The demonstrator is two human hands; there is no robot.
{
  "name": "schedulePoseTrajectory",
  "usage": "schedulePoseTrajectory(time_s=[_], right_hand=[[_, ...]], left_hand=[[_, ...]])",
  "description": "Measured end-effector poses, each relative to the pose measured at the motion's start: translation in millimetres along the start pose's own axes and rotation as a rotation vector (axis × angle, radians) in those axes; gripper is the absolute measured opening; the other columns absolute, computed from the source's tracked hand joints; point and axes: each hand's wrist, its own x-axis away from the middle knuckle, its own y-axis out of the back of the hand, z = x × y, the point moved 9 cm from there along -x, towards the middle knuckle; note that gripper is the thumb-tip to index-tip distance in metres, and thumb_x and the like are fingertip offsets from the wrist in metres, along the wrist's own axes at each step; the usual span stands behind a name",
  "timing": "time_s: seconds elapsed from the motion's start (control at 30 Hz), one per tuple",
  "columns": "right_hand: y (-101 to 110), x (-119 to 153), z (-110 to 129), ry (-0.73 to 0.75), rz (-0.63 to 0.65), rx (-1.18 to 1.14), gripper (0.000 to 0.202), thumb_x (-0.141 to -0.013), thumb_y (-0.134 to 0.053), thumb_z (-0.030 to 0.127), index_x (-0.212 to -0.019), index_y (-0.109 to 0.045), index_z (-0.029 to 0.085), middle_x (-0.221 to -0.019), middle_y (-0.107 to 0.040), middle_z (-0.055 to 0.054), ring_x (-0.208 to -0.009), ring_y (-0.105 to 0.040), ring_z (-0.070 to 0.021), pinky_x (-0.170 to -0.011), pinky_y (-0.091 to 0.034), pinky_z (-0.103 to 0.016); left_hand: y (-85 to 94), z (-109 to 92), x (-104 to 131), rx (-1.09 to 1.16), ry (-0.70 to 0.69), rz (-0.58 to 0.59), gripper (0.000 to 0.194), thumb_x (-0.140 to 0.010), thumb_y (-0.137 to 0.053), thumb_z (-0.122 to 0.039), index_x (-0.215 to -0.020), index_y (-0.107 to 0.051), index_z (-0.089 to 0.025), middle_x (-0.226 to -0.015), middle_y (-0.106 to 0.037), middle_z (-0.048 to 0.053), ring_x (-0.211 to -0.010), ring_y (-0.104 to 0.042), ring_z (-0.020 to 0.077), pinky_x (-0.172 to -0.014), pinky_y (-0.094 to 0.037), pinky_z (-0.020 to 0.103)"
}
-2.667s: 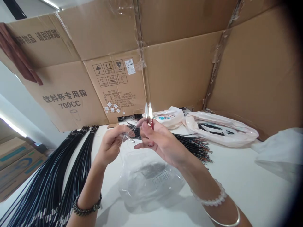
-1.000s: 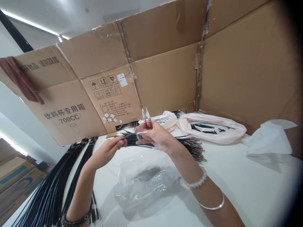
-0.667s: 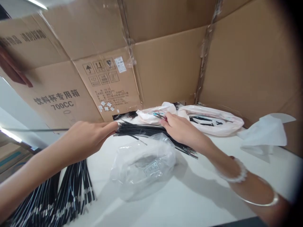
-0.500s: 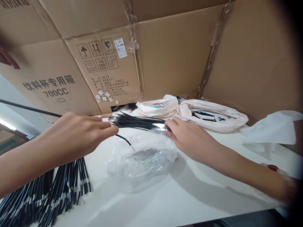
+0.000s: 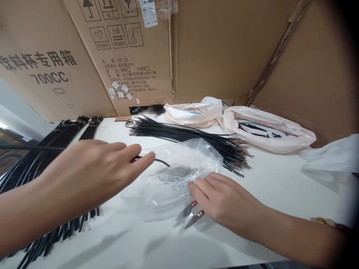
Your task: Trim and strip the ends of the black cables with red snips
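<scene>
My left hand pinches a black cable whose short end sticks out past the fingertips over a clear plastic bag. The rest of that cable runs off to the left behind the hand. Thread snips with red handles are held in my right hand, their two blades apart and pointing down-left, close to the table beside the bag. Small dark contents lie in the bag; they are too fine to name. Behind it rests a bundle of black cables with bare wire ends.
More black cables lie in bundles at the left, partly behind my left arm. Two white bags with open mouths stand against the cardboard boxes at the back. White sheeting lies at the right.
My right hand with the snips has come from the cable bundle down towards me, in front of the bag. The left hand still holds its cable. The view has tilted down.
</scene>
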Motion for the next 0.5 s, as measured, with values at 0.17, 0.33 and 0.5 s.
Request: schedulePoseTrajectory(time_s=[0.17,0.33,0.5], right_hand=[[-12,-18,-29,-0.202,0.247,-0.418,0.014,-0.071,-0.053,0.004,-0.072,-0.056,0.017,-0.068,-0.061,0.001,-0.058,-0.050,-0.0127,-0.054,-0.029,-0.026],[-15,-22,-44,-0.353,0.296,-0.485,0.014,-0.075,-0.053,0.005,-0.078,-0.060,0.016,-0.076,-0.066,0.000,-0.065,-0.055,-0.0126,-0.055,-0.026,-0.025],[4,-15,-25,-0.227,0.078,-0.247,0.023,-0.068,-0.049,-0.001,-0.079,-0.061,0.016,-0.072,-0.063,-0.001,-0.061,-0.054,-0.0144,-0.055,-0.029,-0.028]], left_hand=[[14.8,-44,-8,-0.207,-0.269,-0.112,0.047,-0.072,-0.034,0.003,-0.097,-0.060,-0.027,-0.062,-0.059,-0.003,-0.042,-0.048,0.0144,-0.048,-0.019,0.030],[11.8,-44,-5,-0.101,-0.192,-0.031,0.040,-0.063,-0.044,0.001,-0.085,-0.060,-0.028,-0.066,-0.058,-0.001,-0.043,-0.048,0.0145,-0.047,-0.017,0.028],[5.6,-46,-5,-0.027,-0.085,0.031,0.021,-0.084,-0.051,-0.044,-0.079,-0.061,-0.026,-0.076,-0.055,0.004,-0.049,-0.047,0.0161,-0.049,-0.010,0.025]])
